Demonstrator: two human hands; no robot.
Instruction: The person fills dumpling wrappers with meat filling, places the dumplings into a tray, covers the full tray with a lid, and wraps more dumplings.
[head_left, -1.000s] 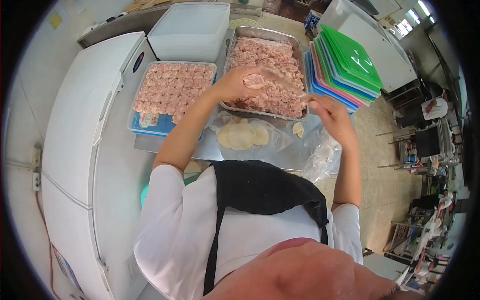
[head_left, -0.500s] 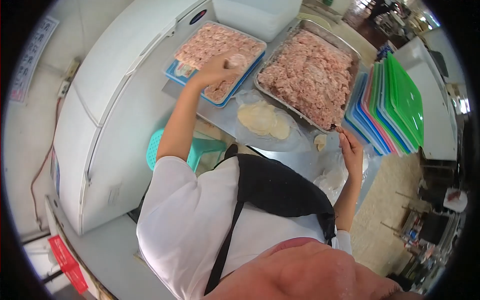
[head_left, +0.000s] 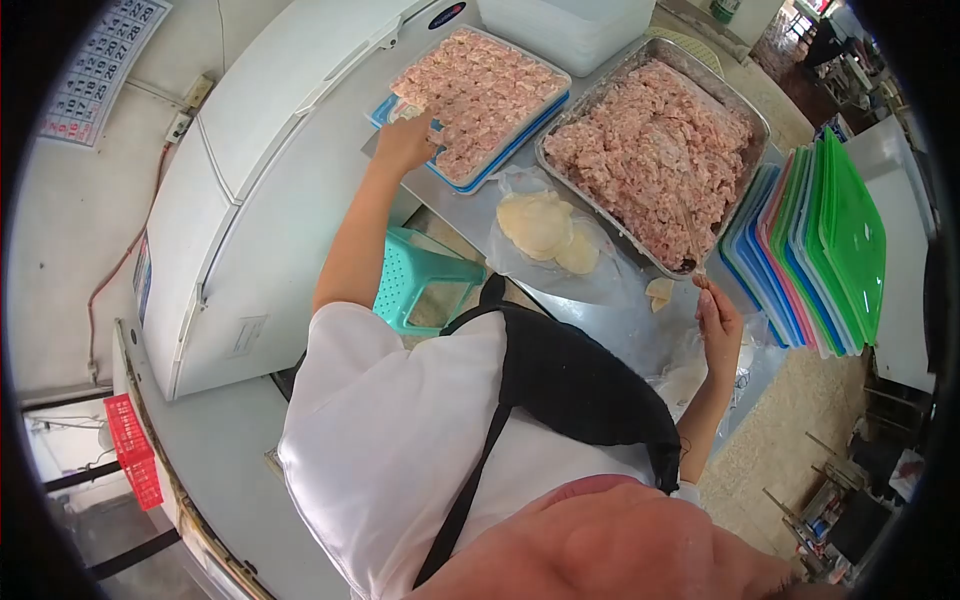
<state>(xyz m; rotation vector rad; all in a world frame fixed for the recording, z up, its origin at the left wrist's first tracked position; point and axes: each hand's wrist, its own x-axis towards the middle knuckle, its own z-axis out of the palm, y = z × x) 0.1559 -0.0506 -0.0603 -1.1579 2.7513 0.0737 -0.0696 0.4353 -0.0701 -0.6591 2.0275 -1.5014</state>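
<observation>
My left hand [head_left: 405,143] is at the near left edge of a tray of dumplings [head_left: 490,85], its fingers curled round a pale dumpling [head_left: 404,110] that is partly hidden. Rows of pinkish filled dumplings pack this tray, which rests on a blue lid. On the right, my right hand [head_left: 720,325] pinches the thin brown handle of a tool [head_left: 699,275] at the near corner of a metal pan [head_left: 560,165]. Ground meat [head_left: 650,150] heaps up in that pan and hides the tool's far end. Round wrappers [head_left: 540,228] lie on a plastic bag between the hands.
A loose wrapper [head_left: 659,293] lies beside the pan. Colored plastic lids [head_left: 800,250] stand stacked at the right, and a white bin [head_left: 570,30] is behind. A white freezer [head_left: 260,180] borders the left, with a turquoise stool [head_left: 400,285] under the table edge.
My left hand has moved from over the middle of the dumpling tray to its left edge. My right hand stays at the pan's corner. The whole view has shifted slightly.
</observation>
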